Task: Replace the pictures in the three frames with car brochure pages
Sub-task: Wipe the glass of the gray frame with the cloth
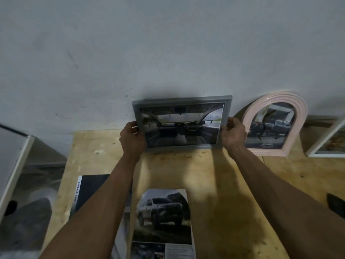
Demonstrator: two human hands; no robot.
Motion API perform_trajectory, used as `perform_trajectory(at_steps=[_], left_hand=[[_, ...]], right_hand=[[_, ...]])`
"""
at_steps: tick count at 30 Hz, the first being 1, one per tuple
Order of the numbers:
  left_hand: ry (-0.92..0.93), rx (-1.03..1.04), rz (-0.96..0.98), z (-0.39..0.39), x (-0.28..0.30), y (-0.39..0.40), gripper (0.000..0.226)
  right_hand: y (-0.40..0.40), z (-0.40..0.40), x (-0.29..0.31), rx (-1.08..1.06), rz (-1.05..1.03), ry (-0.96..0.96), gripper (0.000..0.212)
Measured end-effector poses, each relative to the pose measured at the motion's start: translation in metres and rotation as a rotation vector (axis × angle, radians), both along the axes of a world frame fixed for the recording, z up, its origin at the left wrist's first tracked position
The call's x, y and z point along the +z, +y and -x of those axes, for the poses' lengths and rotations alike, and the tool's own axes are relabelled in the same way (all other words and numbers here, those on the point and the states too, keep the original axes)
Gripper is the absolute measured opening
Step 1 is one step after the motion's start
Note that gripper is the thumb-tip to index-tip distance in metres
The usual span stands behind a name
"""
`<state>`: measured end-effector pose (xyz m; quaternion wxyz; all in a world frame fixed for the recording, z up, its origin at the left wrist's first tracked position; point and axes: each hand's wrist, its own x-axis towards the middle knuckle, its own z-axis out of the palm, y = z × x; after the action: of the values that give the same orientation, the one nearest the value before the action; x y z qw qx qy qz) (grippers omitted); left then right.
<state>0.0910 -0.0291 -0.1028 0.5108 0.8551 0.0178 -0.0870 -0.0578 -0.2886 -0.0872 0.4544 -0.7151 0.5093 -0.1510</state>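
— Grey wood, landscape format: that is the grey frame [182, 124] I have in both hands, standing on its lower edge at the back of the plywood table [214, 184], its top against the wall [168, 53].

— How are you holding it?

— My left hand [131, 138] has its fingers curled round the left edge, and my right hand [233, 134] grips the right edge the same way, thumb on the front. Behind the glass there is already a car-interior page, dashboard and steering wheel.

— So that one counts as done?

— I judge it filled, and only the setting-down remains. Just beside it on the right, the pink arched frame [274, 124] leans on the wall with a dark pickup page inside, so that looks done too.

— And the third?

— At the far right edge, a white frame [326, 144] leans there, well apart from my hands. Its picture shows warm colours, but it is cut off by the view; I cannot tell whether it is a car page. I suspect it is what is left.

— Any spare material?

— A trimmed brochure page [162, 221] with a white SUV lies near me between my forearms, its top cut to an arch, and the dark brochure [89, 191] lies to its left, partly under my left arm.
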Motion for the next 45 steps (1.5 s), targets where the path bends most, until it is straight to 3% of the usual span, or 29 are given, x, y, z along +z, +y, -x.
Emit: perform_trajectory(at_steps=[15, 21, 26, 33, 39, 42, 44, 45], left_hand=[[0.005, -0.012, -0.079, -0.004, -0.008, -0.008, 0.036], [0.109, 0.054, -0.097, 0.016, -0.003, -0.011, 0.065], [0.046, 0.167, -0.111, 0.065, 0.009, -0.028, 0.039], [0.026, -0.104, -0.018, 0.144, 0.023, -0.122, 0.022], [0.139, -0.346, -0.083, 0.191, 0.033, -0.225, 0.044], [0.146, -0.372, -0.142, 0.202, 0.035, -0.264, 0.055], [0.174, -0.314, -0.157, 0.202, 0.032, -0.281, 0.064], [0.197, -0.279, -0.154, 0.201, 0.030, -0.286, 0.068]], right_hand=[[-0.004, -0.008, -0.006, 0.014, -0.009, 0.033, 0.033], [0.005, 0.007, 0.008, -0.036, 0.014, 0.083, 0.043], [0.007, 0.045, 0.023, -0.037, 0.051, -0.012, 0.021], [-0.067, 0.116, 0.031, -0.196, 0.160, -0.051, 0.019], [-0.150, 0.160, 0.026, -0.156, 0.079, 0.013, 0.040], [-0.178, 0.169, 0.014, -0.037, 0.059, 0.048, 0.056], [-0.192, 0.172, 0.007, 0.062, 0.055, 0.044, 0.052], [-0.198, 0.173, 0.002, 0.107, 0.035, 0.045, 0.039]])
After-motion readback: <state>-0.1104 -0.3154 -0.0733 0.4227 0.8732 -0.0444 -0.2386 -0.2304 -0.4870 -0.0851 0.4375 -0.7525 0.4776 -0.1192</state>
